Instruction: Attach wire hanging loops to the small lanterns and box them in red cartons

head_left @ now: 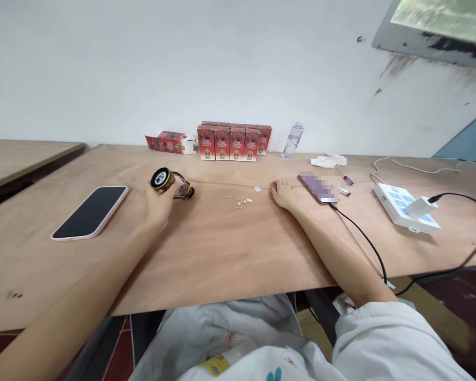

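My left hand (159, 205) is closed around a small lantern (181, 186) with a dark bronze frame and a clear middle. The lantern is tipped on its side, its round black-and-white base facing me. On the tabletop (222, 254), my right hand (284, 194) rests with relaxed fingers and nothing visible in them. Between my hands lie a thin chain or wire (230, 209), a few small round silvery pieces (239, 203) and a white scrap (257, 189) near my right fingertips.
Several red printed boxes (229, 143) stand by the wall, with an opened red box (168, 143) beside them. A bottle (292, 140), a tissue (328, 161), a cabled phone (317, 188) and a power strip (404, 206) are rightward. Another phone (91, 211) lies left.
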